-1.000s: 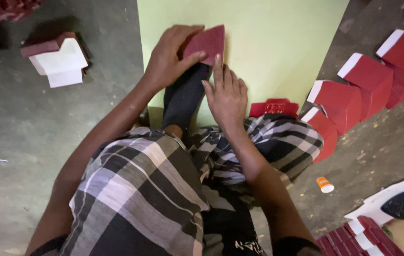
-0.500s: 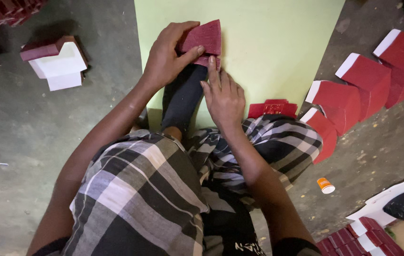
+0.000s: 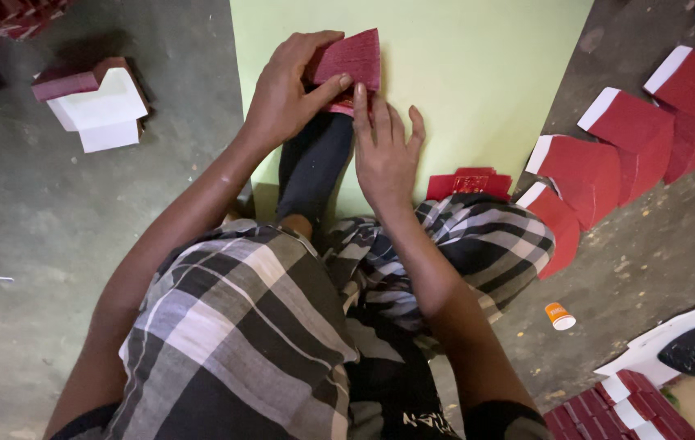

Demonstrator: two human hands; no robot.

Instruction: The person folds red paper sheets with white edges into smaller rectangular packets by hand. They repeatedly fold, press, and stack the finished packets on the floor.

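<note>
Slightly lowered since half a second ago, the red card [image 3: 351,59] now sits closer to the right hand [image 3: 384,151], tilted above the green sheet [image 3: 478,81]. One left hand [image 3: 286,94] clamps the card between thumb and fingers; the right lies open and flat just below it, fingertips touching its lower edge. Four red-and-white boxes [image 3: 608,155] lean in a row at right, one white folded box [image 3: 103,102] lies at left, and one orange cap [image 3: 560,315] rests on the floor.
</note>
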